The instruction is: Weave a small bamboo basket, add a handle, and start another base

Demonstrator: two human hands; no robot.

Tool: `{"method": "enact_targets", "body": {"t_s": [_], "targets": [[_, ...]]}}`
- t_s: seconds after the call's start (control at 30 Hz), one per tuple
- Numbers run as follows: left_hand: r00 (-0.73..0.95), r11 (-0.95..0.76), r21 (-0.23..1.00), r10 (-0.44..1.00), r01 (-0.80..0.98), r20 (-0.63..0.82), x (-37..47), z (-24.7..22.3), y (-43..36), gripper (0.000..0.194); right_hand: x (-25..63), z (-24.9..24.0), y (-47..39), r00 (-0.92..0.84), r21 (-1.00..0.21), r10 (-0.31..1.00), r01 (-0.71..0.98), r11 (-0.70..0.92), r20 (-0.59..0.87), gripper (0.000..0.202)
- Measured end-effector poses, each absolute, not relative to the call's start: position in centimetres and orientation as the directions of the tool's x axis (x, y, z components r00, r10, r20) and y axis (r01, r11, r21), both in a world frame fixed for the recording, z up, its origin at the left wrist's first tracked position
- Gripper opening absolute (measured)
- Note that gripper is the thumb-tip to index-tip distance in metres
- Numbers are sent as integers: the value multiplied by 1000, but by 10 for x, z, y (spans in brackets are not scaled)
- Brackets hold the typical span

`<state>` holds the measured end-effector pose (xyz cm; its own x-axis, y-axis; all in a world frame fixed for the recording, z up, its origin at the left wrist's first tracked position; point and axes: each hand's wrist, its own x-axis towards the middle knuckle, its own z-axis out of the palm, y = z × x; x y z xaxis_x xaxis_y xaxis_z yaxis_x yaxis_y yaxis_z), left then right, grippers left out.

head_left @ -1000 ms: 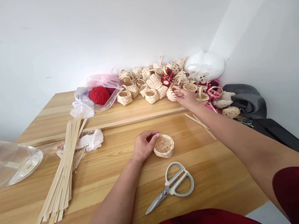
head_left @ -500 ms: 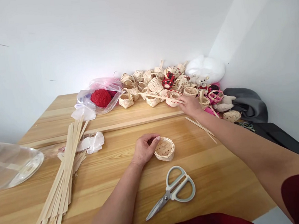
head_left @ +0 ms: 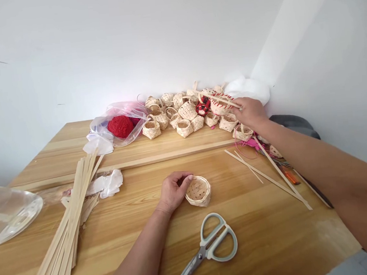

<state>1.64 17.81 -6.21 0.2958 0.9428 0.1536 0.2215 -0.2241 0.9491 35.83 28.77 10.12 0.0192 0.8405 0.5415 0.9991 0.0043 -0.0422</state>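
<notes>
My left hand (head_left: 175, 191) is closed on the rim of a small woven basket (head_left: 198, 193), which stands upright on the table with its inside showing. My right hand (head_left: 250, 111), stretched to the back right, grips another small woven basket (head_left: 221, 107) whose rim is wound with red. A pale flat strip (head_left: 206, 94) sticks out leftward from that same grip; whether it is fixed to the basket I cannot tell. Grey-and-white scissors (head_left: 209, 243) lie near the front edge, blades slightly apart and pointing toward the lower left.
Several woven baskets (head_left: 184, 128) crowd the back by the wall. Beside them lies a plastic bag with a red yarn ball (head_left: 120, 126). Long flat strips (head_left: 66, 235) are heaped at left near a clear container (head_left: 9, 214). Loose strips (head_left: 281, 175) and an orange-handled tool (head_left: 290, 174) lie at right.
My right hand has lifted the red-trimmed basket, with the strip, up off the table and slightly rightward. My left hand keeps its hold on the small basket. The view has shifted slightly.
</notes>
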Motion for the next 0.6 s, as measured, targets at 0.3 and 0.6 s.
{"method": "enact_targets", "body": {"t_s": [0.3, 0.6], "targets": [[289, -242, 939, 943, 243, 168, 16, -61, 178, 33, 364, 131, 362, 341, -213, 796, 940, -269, 500, 36], [275, -229, 944, 948, 238, 161, 16, -60, 175, 31, 361, 103, 384, 317, -326, 844, 928, -181, 433, 55]]}}
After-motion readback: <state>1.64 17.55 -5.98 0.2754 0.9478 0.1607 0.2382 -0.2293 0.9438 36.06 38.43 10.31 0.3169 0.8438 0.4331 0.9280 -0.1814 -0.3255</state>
